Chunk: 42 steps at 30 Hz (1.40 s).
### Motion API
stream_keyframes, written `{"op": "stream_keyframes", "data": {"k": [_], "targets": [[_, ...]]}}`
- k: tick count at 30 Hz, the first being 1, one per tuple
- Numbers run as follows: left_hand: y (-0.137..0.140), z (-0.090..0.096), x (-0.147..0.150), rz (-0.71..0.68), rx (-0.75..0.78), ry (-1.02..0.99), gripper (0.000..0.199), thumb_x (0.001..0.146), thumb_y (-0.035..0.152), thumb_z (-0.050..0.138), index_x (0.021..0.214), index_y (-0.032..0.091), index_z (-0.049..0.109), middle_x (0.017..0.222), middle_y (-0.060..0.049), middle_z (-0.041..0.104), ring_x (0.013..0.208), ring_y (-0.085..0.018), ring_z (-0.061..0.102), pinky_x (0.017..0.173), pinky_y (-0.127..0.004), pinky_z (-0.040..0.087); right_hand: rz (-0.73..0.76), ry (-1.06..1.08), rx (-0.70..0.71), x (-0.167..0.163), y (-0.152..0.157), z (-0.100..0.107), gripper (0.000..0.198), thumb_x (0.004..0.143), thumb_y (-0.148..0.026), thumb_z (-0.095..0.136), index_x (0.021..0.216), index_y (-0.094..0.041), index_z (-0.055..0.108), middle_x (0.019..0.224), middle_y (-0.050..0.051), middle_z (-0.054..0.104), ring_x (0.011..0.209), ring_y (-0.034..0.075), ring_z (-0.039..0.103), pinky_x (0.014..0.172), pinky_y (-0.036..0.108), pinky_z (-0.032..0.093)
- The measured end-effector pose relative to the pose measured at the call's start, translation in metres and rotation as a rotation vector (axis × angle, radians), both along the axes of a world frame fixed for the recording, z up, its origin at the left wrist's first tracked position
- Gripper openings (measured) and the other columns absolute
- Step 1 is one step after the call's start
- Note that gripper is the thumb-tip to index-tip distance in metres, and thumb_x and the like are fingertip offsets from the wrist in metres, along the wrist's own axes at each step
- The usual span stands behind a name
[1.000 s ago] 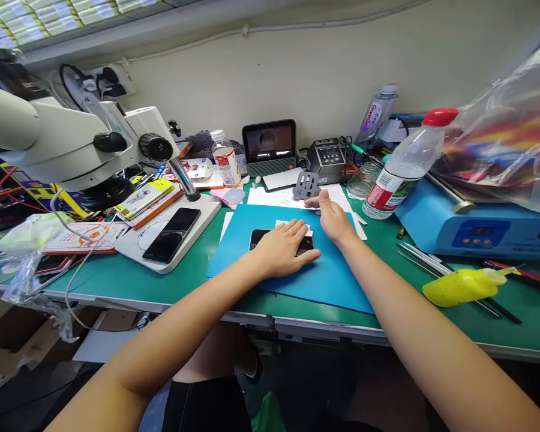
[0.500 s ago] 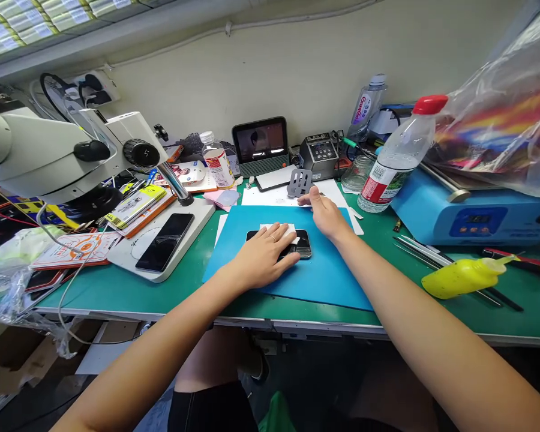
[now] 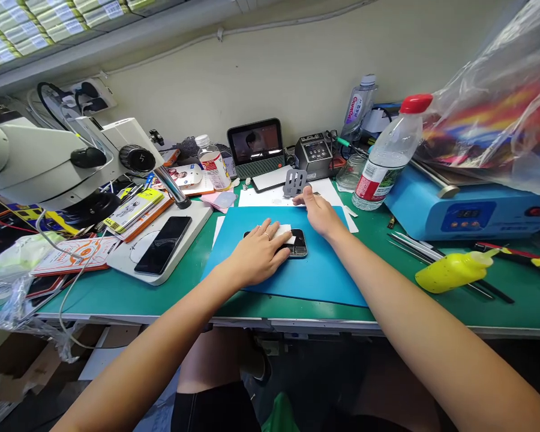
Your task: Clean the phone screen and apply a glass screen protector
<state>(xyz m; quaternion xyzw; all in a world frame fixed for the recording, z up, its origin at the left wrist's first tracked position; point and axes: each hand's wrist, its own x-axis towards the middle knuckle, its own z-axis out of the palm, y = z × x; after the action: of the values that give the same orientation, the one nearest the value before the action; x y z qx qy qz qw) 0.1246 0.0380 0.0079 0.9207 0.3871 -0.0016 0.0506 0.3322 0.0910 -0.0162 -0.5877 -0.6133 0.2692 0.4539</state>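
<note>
My left hand (image 3: 261, 254) lies flat over a dark phone (image 3: 300, 245), fingers stretched out. Beneath its fingers is a thin white sheet (image 3: 285, 230), cloth or paper, resting on the phone's surface. The phone lies lengthwise on a blue mat (image 3: 328, 273), its middle hidden by my hand. On the right, my right hand (image 3: 318, 213) is held at the mat's far side, thumb up and fingers apart, with nothing seen in it. Just beyond it stands a small grey slotted stand (image 3: 294, 182).
A microscope (image 3: 49, 162) stands left, with another phone (image 3: 164, 245) on its base. Behind are a screen device (image 3: 257, 147) and a control box (image 3: 314, 155). At right are a red-capped bottle (image 3: 389, 159), blue machine (image 3: 468, 210), yellow squeeze bottle (image 3: 450, 273) and tweezers (image 3: 414, 249).
My left hand has slid slightly left along the phone, baring a little more of its right end. My right hand keeps about the same pose. The whole view has shifted a little.
</note>
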Motion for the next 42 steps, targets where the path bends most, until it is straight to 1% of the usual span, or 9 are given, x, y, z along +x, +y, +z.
{"op": "stream_keyframes", "data": {"k": [6,11,15,20,24,29,36,39,42], "targets": [[0.002,0.003,0.010,0.020,0.031,0.053,0.049,0.106,0.035,0.032,0.153,0.025,0.041,0.162,-0.015,0.038,0.154,-0.039,0.026,0.121,-0.056,0.030,-0.007,-0.011,0.003,0.000,-0.001,0.001,0.095,0.088,-0.086,0.010,0.097,-0.019,0.077,0.110,0.013,0.076,0.113,0.030,0.066,0.102,0.041,0.045],[-0.011,-0.001,-0.009,0.045,0.096,0.077,0.052,0.105,0.034,0.035,0.155,0.025,0.039,0.162,-0.014,0.038,0.155,-0.039,0.024,0.121,-0.058,0.029,0.005,-0.015,0.006,0.000,-0.002,0.001,0.093,0.088,-0.086,0.011,0.097,-0.020,0.076,0.110,0.013,0.076,0.113,0.030,0.066,0.100,0.041,0.046],[-0.014,-0.006,-0.015,0.072,0.059,0.075,0.054,0.104,0.034,0.035,0.158,0.027,0.034,0.166,-0.012,0.032,0.156,-0.037,0.021,0.122,-0.058,0.028,0.013,-0.017,0.014,-0.001,0.000,0.001,0.092,0.088,-0.086,0.013,0.095,-0.020,0.077,0.109,0.012,0.077,0.112,0.029,0.067,0.099,0.038,0.045],[-0.014,-0.012,0.020,0.129,0.022,0.028,0.066,0.105,0.041,0.030,0.160,0.006,0.023,0.168,-0.021,0.015,0.157,-0.037,0.010,0.125,-0.059,0.021,0.005,-0.024,0.021,0.000,0.002,0.002,0.092,0.089,-0.085,0.012,0.092,-0.020,0.077,0.106,0.012,0.078,0.108,0.028,0.069,0.099,0.037,0.046],[-0.023,-0.012,0.038,0.123,0.013,-0.005,0.070,0.105,0.046,0.027,0.158,0.001,0.024,0.167,-0.021,0.019,0.157,-0.035,0.014,0.127,-0.055,0.020,-0.004,-0.029,0.025,0.001,0.000,0.001,0.094,0.089,-0.085,0.010,0.094,-0.019,0.077,0.107,0.014,0.078,0.110,0.028,0.068,0.100,0.039,0.046],[-0.038,-0.011,0.009,0.078,0.064,0.013,0.065,0.106,0.043,0.028,0.157,0.003,0.029,0.167,-0.019,0.022,0.157,-0.032,0.017,0.128,-0.052,0.021,0.004,-0.033,0.020,0.001,-0.001,0.000,0.097,0.088,-0.085,0.007,0.097,-0.018,0.077,0.109,0.014,0.077,0.111,0.029,0.066,0.100,0.039,0.045],[-0.034,-0.017,-0.044,0.185,0.086,0.037,0.063,0.106,0.042,0.025,0.158,0.007,0.026,0.168,-0.017,0.021,0.157,-0.030,0.019,0.128,-0.052,0.024,0.006,-0.023,0.004,0.001,0.000,0.001,0.094,0.088,-0.086,0.011,0.096,-0.020,0.077,0.109,0.012,0.076,0.110,0.029,0.066,0.097,0.038,0.046],[-0.035,-0.018,-0.034,0.214,0.084,0.008,0.065,0.106,0.044,0.027,0.157,0.005,0.027,0.167,-0.020,0.023,0.157,-0.032,0.018,0.126,-0.054,0.026,0.001,-0.020,0.003,0.001,0.001,0.000,0.092,0.088,-0.086,0.012,0.095,-0.021,0.077,0.108,0.011,0.077,0.111,0.028,0.066,0.098,0.038,0.046],[-0.039,-0.018,-0.001,0.201,0.068,-0.020,0.071,0.104,0.047,0.028,0.156,-0.002,0.025,0.166,-0.025,0.019,0.157,-0.036,0.014,0.127,-0.054,0.022,0.000,-0.019,0.015,0.001,0.003,-0.001,0.092,0.089,-0.086,0.012,0.095,-0.021,0.077,0.109,0.011,0.077,0.112,0.028,0.066,0.101,0.039,0.045]]}}
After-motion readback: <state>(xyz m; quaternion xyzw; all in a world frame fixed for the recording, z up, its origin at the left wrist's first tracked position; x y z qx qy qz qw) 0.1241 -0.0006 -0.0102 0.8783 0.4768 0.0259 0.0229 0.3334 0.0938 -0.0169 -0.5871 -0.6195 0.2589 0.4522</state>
